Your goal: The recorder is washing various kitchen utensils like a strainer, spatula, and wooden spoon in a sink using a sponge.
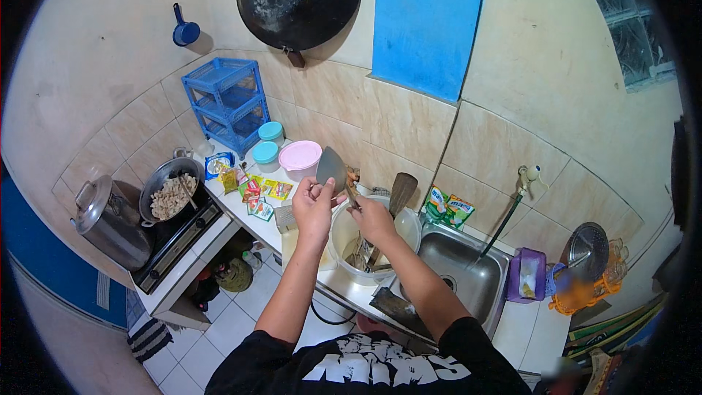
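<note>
Both of my hands are raised over the counter on one broad grey utensil (332, 169), which looks like a metal spatula. My left hand (313, 206) pinches its wide head between thumb and fingers. Its handle is gripped in my right hand (375, 219). Below the hands stands a large whitish plastic tub (408, 230) holding several utensils, among them a dark wooden spatula (403, 192) and a wire whisk (359, 252). A metal grater (285, 218) and a pale cutting board (293, 249) lie left of the tub, partly hidden by my left arm.
A wok (174, 189) of pale food chunks and a lidded pot (112, 225) occupy the gas stove (178, 252) at left. Seasoning packets (252, 189), a pink-lidded tub (300, 156) and a blue rack (227, 101) line the counter. The steel sink (466, 260) is at right.
</note>
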Available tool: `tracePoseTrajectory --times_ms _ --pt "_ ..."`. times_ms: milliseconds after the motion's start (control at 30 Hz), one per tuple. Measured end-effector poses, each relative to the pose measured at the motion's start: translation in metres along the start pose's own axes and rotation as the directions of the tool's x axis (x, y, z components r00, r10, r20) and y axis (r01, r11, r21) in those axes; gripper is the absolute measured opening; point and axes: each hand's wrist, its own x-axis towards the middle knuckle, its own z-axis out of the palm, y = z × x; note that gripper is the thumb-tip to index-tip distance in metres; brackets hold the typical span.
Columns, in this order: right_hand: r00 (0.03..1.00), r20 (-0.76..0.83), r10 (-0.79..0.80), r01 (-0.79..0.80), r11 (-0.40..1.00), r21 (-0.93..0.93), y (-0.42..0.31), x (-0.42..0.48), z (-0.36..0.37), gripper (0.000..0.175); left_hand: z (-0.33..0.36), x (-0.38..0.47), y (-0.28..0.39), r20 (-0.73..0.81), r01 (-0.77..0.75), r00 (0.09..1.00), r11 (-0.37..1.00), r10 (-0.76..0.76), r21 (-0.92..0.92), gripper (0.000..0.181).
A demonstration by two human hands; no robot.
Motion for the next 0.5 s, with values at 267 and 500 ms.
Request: tracePoseTrajectory --times_ms 267,500 --pt "0.963 -0.270 -0.002 0.044 0.988 0.151 -0.015 0.001 -0.050 0.022 0.046 -0.014 0.024 0.301 -0.288 0.910 0.957 0.287 -0.041 0.046" --pt "0.884 -0.466 -0.041 0.253 0.880 0.402 0.004 -0.018 -0.112 0.023 0.082 -0.024 -0.017 0.434 -0.364 0.887 0.820 0.159 0.442 0.039"
